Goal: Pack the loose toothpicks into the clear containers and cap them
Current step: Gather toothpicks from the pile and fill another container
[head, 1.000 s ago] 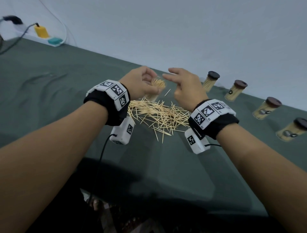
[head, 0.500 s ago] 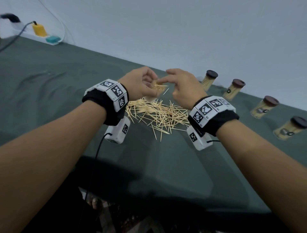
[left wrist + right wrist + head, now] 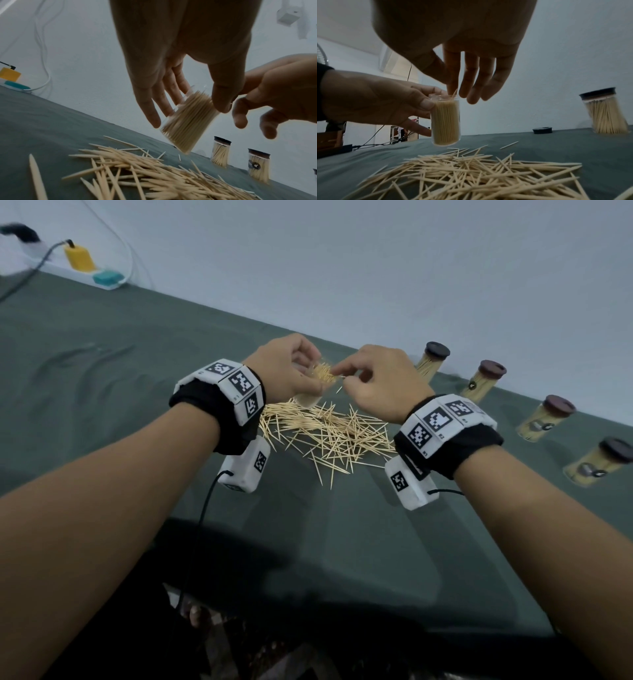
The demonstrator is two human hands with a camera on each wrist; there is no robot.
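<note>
The pile (image 3: 325, 433) of loose toothpicks is lying nearest on the green cloth (image 3: 102, 371). Just above its far edge, the left hand (image 3: 284, 368) is gripping the jar (image 3: 445, 119) round its side, thumb near the rim, and it's looking nearly full. The right hand (image 3: 380, 385) is pinching one toothpick (image 3: 454, 93) into the mouth. Sticks are light and springy, so I'd pinch mid-length. Beyond the pile, capped jars (image 3: 479, 381) are standing and a loose cap (image 3: 542, 130) is lying.

A green cloth (image 3: 102, 392) covers the table below a pale wall (image 3: 376, 268), with a white power strip (image 3: 73, 270) at the far left corner carrying a yellow plug (image 3: 79, 256), a teal plug (image 3: 107, 277) and cables (image 3: 30, 273).
</note>
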